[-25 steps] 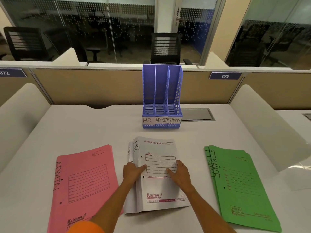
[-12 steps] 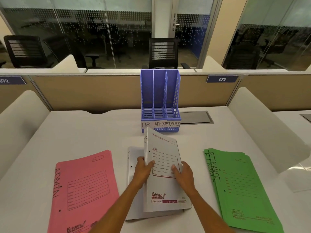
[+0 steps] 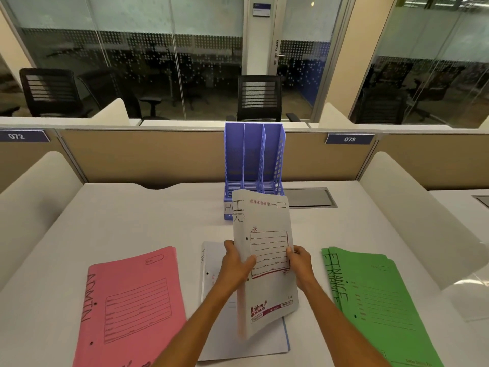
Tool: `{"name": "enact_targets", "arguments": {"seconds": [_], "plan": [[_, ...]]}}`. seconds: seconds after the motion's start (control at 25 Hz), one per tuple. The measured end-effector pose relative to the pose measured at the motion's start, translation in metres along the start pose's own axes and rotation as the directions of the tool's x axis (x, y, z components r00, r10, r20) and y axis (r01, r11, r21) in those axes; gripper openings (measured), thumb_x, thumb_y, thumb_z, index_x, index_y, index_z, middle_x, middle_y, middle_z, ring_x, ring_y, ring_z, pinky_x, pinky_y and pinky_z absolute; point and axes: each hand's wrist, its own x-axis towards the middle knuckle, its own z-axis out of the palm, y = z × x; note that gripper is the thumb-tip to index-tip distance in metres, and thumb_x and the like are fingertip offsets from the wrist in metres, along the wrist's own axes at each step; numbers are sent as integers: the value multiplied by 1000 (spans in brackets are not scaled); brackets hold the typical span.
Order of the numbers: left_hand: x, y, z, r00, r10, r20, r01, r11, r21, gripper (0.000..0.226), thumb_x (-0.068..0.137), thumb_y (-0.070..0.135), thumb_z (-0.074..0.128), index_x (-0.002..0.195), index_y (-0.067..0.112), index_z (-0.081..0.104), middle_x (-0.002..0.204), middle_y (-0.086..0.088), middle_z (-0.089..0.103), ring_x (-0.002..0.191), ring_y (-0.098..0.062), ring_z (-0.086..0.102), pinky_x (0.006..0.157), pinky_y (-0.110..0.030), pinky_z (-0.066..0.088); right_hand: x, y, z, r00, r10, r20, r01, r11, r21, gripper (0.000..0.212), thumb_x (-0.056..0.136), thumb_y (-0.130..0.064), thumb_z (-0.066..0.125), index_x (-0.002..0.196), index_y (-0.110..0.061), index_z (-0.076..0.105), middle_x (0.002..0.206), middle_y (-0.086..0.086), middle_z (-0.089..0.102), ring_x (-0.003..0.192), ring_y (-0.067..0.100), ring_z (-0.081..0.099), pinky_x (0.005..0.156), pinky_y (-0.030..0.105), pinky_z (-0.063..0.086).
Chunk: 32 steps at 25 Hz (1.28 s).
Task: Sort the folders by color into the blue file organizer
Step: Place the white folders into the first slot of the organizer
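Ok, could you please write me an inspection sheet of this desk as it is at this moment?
Surface: white desk, with a closed grey hatch set into it beside the organizer.
Job's things: blue file organizer at the back, three slots, no folder inside; white HR folder held tilted above the desk; white stack lying under it; pink folders marked ADMIN on the left; green folders marked FINANCE on the right.
Clutter: nothing seen.
Hands: left hand grips the white HR folder's left edge, right hand its right edge.
Cables: nothing seen.
Surroundings: beige partition with number plates; glass walls and black chairs beyond.
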Motion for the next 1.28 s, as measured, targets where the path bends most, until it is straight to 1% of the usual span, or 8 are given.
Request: {"name": "enact_targets", "arguments": {"seconds": [0.2,0.32,0.48,0.6,0.76,0.96,1.12,1.28], "plan": [[-5,13,-15,974,-139,177,128,989,74,40,99,28,51,119,20,18,120,-2,56,95,-19,67,64,-28,60,10,-14,4,1000,-5,12,5,1000,2,19,95,-14,49,112,-6,57,104,9,65,91,22,63,73,34,55],[-6,18,-23,970,-124,208,105,989,100,41,99,28,50,119,21,16,120,-3,56,99,-21,66,61,-31,59,16,-24,12,999,-35,31,36,999,-14,18,94,-15,49,109,-9,57,103,10,66,91,23,64,73,36,57],[-3,24,-32,993,38,115,-48,995,83,38,99,28,52,118,19,20,127,-3,55,103,-22,67,71,-39,63,21,-47,29,990,-117,74,117,993,1,18,96,-19,46,109,-13,55,103,6,66,93,21,64,80,39,57],[2,30,-43,991,133,35,-135,989,63,35,98,27,54,116,22,23,132,-5,55,104,-22,67,73,-42,63,28,-69,44,976,-176,127,177,984,7,17,97,-23,45,110,-18,55,107,3,65,96,17,63,80,36,56],[11,43,-60,973,217,-75,-209,973,103,36,97,29,55,114,23,25,130,-3,57,95,-19,70,71,-43,63,39,-96,59,929,-306,206,321,946,-42,21,97,-32,48,115,-24,57,116,-2,62,106,16,59,93,42,52],[28,69,-83,915,306,-264,-261,946,194,39,95,32,58,113,23,24,127,2,56,87,-18,70,70,-33,62,60,-109,72,852,-467,236,524,749,-406,43,96,-29,54,135,-14,49,135,6,55,123,24,52,100,43,46],[54,89,-93,854,341,-392,-256,933,253,39,95,32,57,114,26,24,128,-1,56,90,-24,70,74,-42,62,76,-107,83,805,-494,329,576,518,-633,54,94,-39,57,141,-17,42,148,6,42,135,27,39,109,44,37],[92,108,-96,800,361,-479,-238,924,299,37,97,33,55,118,26,25,133,-7,54,96,-28,69,77,-49,61,86,-105,97,773,-481,414,604,355,-714,63,94,-46,54,146,-18,33,157,5,25,144,29,20,116,44,19]]}}
